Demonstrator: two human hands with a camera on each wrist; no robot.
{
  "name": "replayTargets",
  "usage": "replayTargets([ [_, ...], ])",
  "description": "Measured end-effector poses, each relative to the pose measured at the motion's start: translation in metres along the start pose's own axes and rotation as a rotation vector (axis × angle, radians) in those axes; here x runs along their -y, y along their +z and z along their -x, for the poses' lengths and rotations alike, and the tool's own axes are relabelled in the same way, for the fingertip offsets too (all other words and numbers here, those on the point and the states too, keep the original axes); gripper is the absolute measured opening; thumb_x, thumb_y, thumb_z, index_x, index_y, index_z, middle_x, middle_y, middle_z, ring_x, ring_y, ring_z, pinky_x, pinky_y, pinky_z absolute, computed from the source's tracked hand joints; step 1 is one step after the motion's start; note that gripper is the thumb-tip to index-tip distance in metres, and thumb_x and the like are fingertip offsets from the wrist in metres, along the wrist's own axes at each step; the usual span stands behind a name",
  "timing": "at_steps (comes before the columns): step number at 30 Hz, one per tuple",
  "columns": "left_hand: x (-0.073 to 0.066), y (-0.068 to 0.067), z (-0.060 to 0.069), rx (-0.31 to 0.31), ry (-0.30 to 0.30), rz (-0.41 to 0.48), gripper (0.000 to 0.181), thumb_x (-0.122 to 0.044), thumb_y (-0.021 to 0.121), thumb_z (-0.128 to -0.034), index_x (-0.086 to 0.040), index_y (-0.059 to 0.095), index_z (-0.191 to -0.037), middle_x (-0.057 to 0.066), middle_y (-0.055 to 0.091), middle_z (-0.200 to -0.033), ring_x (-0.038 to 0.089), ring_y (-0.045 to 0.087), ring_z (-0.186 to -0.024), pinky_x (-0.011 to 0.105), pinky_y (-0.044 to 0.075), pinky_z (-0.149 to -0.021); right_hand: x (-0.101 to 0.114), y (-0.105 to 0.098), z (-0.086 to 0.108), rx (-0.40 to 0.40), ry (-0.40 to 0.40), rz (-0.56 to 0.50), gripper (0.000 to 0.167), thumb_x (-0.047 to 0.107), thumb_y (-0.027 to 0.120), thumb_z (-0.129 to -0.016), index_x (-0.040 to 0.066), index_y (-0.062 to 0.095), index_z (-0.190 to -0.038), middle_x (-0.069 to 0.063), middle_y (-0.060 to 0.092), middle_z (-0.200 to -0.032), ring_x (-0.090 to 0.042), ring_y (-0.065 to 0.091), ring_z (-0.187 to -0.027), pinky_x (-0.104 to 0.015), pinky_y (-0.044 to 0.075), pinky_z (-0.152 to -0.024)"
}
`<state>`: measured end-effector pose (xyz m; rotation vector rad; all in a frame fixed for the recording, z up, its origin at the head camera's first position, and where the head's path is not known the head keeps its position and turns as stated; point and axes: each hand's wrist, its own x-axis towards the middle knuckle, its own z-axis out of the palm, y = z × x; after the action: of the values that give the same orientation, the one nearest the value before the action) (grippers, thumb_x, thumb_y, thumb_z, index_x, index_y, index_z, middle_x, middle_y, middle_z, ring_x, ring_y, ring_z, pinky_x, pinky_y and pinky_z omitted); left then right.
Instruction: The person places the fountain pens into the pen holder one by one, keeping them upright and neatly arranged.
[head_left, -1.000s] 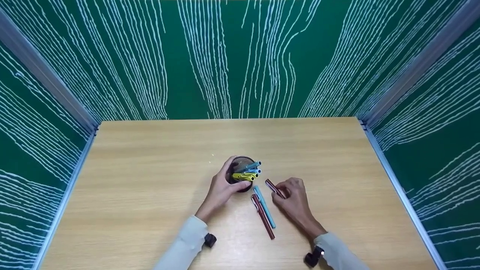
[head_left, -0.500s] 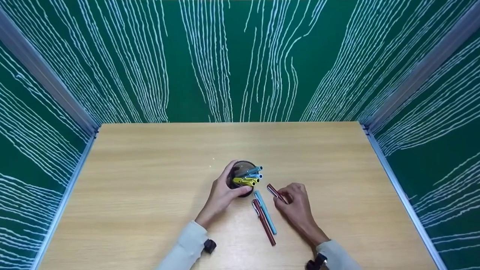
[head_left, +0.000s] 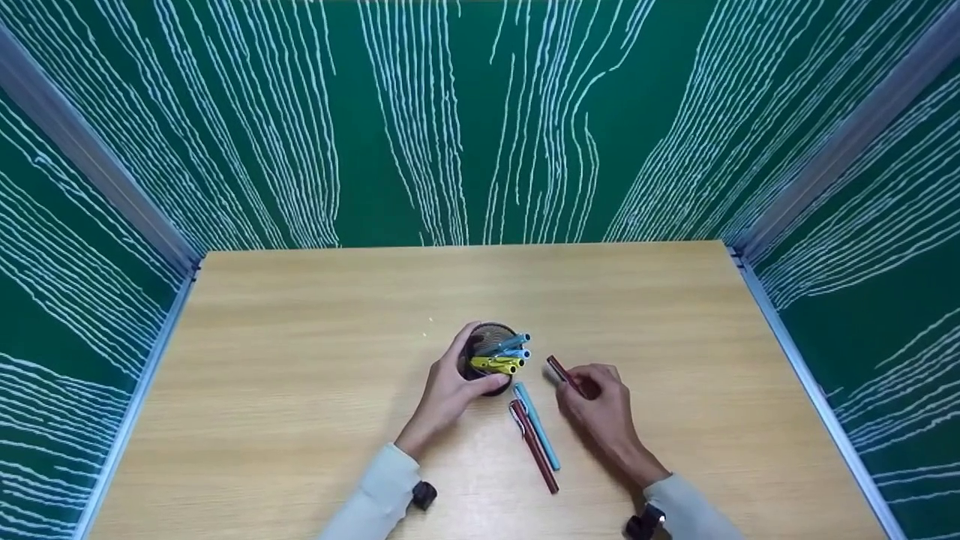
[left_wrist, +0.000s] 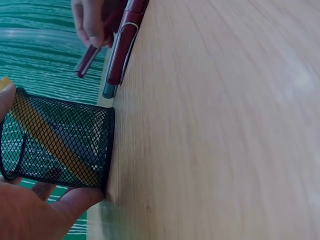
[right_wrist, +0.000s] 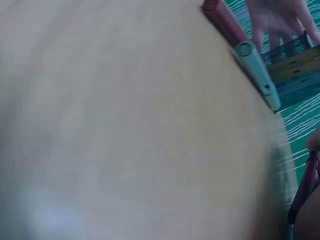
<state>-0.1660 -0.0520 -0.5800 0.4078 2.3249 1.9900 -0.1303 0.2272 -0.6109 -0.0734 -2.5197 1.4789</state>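
Observation:
My left hand [head_left: 448,390] grips the black mesh cup [left_wrist: 60,140] round its side, thumb towards me; the cup stands upright on the table. Yellow pens [head_left: 496,365] and blue ones [head_left: 513,353] lean in it towards the right. My right hand [head_left: 602,405] pinches a dark red pen [head_left: 564,375] to the right of the cup, its upper end pointing up and left. In the left wrist view that pen [left_wrist: 87,62] slants from the fingers. A light blue pen [head_left: 539,429] and a second dark red pen [head_left: 535,448] lie side by side between the hands.
The wooden table [head_left: 300,322] is bounded by green walls [head_left: 375,202] with white wavy lines and by metal rails [head_left: 802,390] at the sides. Tiny light specks lie left of the cup. A black device [head_left: 424,495] is on my left wrist, another [head_left: 643,522] on my right.
My right hand has moved slightly right with the dark red pen, which has turned a little in the fingers. My left hand keeps its grip on the cup. The view has shifted slightly.

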Motion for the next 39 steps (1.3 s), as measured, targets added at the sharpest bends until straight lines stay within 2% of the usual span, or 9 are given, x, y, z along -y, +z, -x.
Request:
replayTargets([
  [7,-0.001,0.000,-0.001,-0.003,-0.005,-0.018,0.090,-0.036,0.094,-0.0869,-0.027,0.049,-0.165,0.003,0.066,-0.153,0.026,0.060,-0.141,0.051,0.036,-0.125,0.020,-0.014,-0.011,-0.013,0.023,-0.102,0.015,0.003,0.085,-0.094,0.004,0.082,-0.109,-0.012,0.068,-0.113,-0.023,0.061,-0.106,-0.024,0.051,-0.092],
  [11,-0.002,0.000,-0.001,-0.002,-0.009,-0.014,0.090,-0.035,0.095,-0.0862,-0.031,0.049,-0.164,0.003,0.066,-0.153,0.025,0.060,-0.141,0.048,0.037,-0.125,0.032,-0.025,-0.018,-0.029,0.040,-0.129,0.014,0.003,0.084,-0.096,0.002,0.081,-0.110,-0.013,0.067,-0.114,-0.024,0.061,-0.106,-0.034,0.051,-0.093],
  [16,-0.001,-0.001,-0.001,-0.003,-0.004,-0.011,0.091,-0.034,0.095,-0.0855,-0.028,0.050,-0.164,0.004,0.066,-0.152,0.024,0.061,-0.140,0.048,0.038,-0.124,0.044,-0.033,-0.027,-0.056,-0.005,-0.147,0.011,0.001,0.084,-0.095,0.001,0.081,-0.106,-0.015,0.071,-0.106,-0.024,0.059,-0.106,-0.043,0.045,-0.099],
  [23,-0.001,0.000,-0.001,0.001,-0.009,-0.008,0.094,-0.033,0.095,-0.0863,-0.019,0.048,-0.166,0.001,0.066,-0.152,0.023,0.060,-0.140,0.049,0.038,-0.125,0.053,-0.041,-0.038,-0.093,-0.069,-0.157,0.013,-0.003,0.086,-0.091,0.000,0.081,-0.104,-0.016,0.076,-0.098,-0.014,0.060,-0.099,-0.035,0.047,-0.096],
  [29,0.000,0.001,0.000,0.002,-0.029,-0.006,0.095,-0.033,0.095,-0.0859,-0.021,0.047,-0.167,0.005,0.064,-0.155,0.025,0.059,-0.142,0.049,0.036,-0.126,0.064,-0.046,-0.043,-0.090,-0.079,-0.176,0.012,-0.004,0.084,-0.092,-0.001,0.081,-0.104,-0.017,0.075,-0.099,-0.014,0.060,-0.099,-0.031,0.047,-0.095],
  [31,0.001,0.002,0.000,0.002,-0.029,-0.002,0.094,-0.033,0.095,-0.0860,-0.021,0.047,-0.167,0.005,0.064,-0.155,0.026,0.058,-0.142,0.049,0.035,-0.126,0.070,-0.047,-0.043,-0.091,-0.074,-0.180,0.011,-0.004,0.083,-0.093,-0.003,0.080,-0.104,-0.018,0.075,-0.099,-0.015,0.061,-0.100,-0.034,0.047,-0.097],
  [36,0.000,0.001,0.000,0.006,-0.007,0.010,0.093,-0.032,0.095,-0.0867,-0.023,0.048,-0.166,0.004,0.065,-0.153,0.025,0.059,-0.142,0.048,0.036,-0.126,0.083,-0.048,-0.047,-0.095,-0.101,-0.197,0.011,-0.005,0.083,-0.092,-0.003,0.080,-0.103,-0.020,0.076,-0.098,-0.015,0.062,-0.100,-0.036,0.048,-0.098],
  [39,-0.001,0.000,0.000,0.007,0.007,0.013,0.091,-0.031,0.095,-0.0870,-0.027,0.049,-0.165,0.005,0.066,-0.153,0.027,0.059,-0.142,0.048,0.036,-0.125,0.089,-0.049,-0.049,-0.080,-0.112,-0.200,0.009,-0.002,0.084,-0.094,-0.001,0.081,-0.103,-0.017,0.076,-0.101,-0.015,0.062,-0.102,-0.033,0.047,-0.097],
])
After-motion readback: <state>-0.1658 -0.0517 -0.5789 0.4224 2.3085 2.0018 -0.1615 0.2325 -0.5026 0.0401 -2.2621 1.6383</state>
